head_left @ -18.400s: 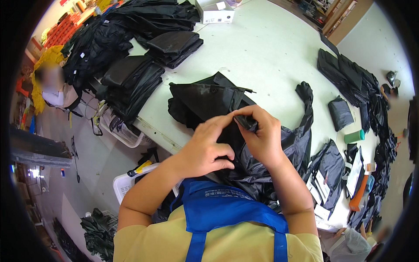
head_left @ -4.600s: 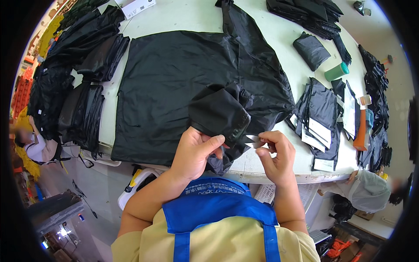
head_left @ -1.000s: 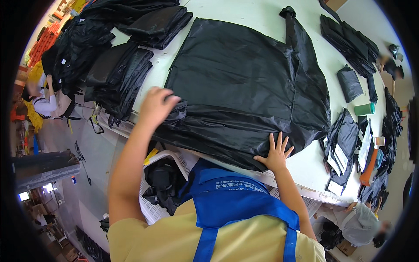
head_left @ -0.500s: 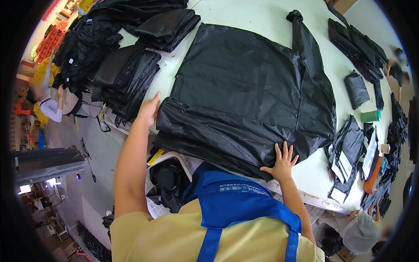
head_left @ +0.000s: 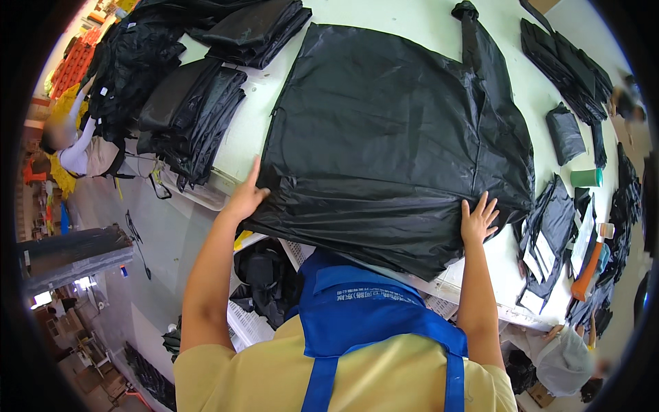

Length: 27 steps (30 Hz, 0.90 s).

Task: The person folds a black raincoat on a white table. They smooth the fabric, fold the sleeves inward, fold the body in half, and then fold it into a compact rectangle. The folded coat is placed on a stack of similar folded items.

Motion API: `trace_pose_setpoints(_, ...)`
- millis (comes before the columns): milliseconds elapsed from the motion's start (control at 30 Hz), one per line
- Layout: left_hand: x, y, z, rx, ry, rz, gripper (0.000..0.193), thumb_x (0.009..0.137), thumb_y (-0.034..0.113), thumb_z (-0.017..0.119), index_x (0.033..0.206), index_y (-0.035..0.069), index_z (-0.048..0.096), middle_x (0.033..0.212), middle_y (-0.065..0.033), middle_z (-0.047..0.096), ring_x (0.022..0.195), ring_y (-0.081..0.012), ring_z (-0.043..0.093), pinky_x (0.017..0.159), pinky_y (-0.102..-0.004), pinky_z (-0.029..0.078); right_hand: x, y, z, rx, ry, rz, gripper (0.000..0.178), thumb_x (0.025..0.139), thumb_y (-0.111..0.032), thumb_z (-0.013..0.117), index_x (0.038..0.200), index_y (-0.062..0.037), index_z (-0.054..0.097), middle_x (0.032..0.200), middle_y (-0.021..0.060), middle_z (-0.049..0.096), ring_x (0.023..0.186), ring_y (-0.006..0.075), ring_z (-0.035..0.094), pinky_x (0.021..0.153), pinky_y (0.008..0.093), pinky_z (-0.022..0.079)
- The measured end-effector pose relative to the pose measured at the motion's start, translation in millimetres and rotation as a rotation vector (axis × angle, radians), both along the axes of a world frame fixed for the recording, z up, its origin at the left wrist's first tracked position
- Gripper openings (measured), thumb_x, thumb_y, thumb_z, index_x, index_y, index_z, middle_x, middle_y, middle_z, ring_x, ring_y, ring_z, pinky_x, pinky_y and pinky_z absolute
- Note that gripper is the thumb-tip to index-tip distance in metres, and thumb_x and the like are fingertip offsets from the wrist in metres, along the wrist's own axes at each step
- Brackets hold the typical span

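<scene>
So, the black garment (head_left: 377,117) lies on the table (head_left: 405,15), its rumpled near band (head_left: 371,206) running crosswise between your left hand (head_left: 246,200), thumb and forefinger apart, and right hand (head_left: 478,219), fingers splayed upon it.

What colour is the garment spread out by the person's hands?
The garment is black, best seen in the head view.
</scene>
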<state>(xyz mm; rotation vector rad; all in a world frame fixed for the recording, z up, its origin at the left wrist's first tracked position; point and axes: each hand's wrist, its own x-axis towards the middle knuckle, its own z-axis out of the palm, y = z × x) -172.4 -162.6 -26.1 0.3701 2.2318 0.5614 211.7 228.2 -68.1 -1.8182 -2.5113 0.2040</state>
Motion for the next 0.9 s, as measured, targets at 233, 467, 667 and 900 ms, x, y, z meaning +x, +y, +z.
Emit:
trace_pose_setpoints(233,67,-45,54,0.429,0.775,-0.685,0.042,0.071,0.011,0.072,0.108,0.010,0.053,0.123,-0.0113,0.052,0.115,-0.0315,0.050,0.098,-0.0477,0.037,97,-76,38,-0.005,0.118,0.842,0.048,0.065,-0.005,0.064,0.112,-0.0127,0.060,0.128,0.0116,0.053,0.128,0.0348,0.043,0.106,0.0489,0.028)
trace_pose_setpoints(467,39,-52,34,0.228,0.513,-0.652,0.027,0.066,0.004,0.065,0.092,0.006,0.064,0.100,-0.0106,0.064,0.088,-0.0253,0.061,0.076,-0.0357,0.048,86,-69,20,-0.211,0.193,0.640,0.024,0.078,-0.004,0.061,0.100,-0.0084,0.066,0.108,0.0133,0.062,0.114,0.0355,0.053,0.100,0.0445,0.039)
trace_pose_setpoints(667,-24,-19,75,0.670,-0.151,0.172,0.033,0.079,0.004,0.065,0.109,0.009,0.055,0.094,-0.0021,0.058,0.085,-0.0106,0.057,0.076,-0.0292,0.047,11,-7,144,-0.207,0.143,0.442,0.015,0.093,-0.012,0.053,0.090,0.0019,0.056,0.083,0.0248,0.057,0.082,0.0393,0.059,0.072,0.0423,0.046)
trace_pose_setpoints(900,-50,28,0,0.495,-0.426,0.553,0.067,0.085,0.029,0.070,0.136,-0.002,0.039,0.128,-0.0179,0.053,0.115,-0.0261,0.055,0.093,-0.0355,0.048,-112,78,42,-0.085,0.084,0.400,0.035,0.096,-0.040,0.046,0.096,-0.0083,0.059,0.098,0.0173,0.065,0.095,0.0382,0.061,0.080,0.0482,0.048)
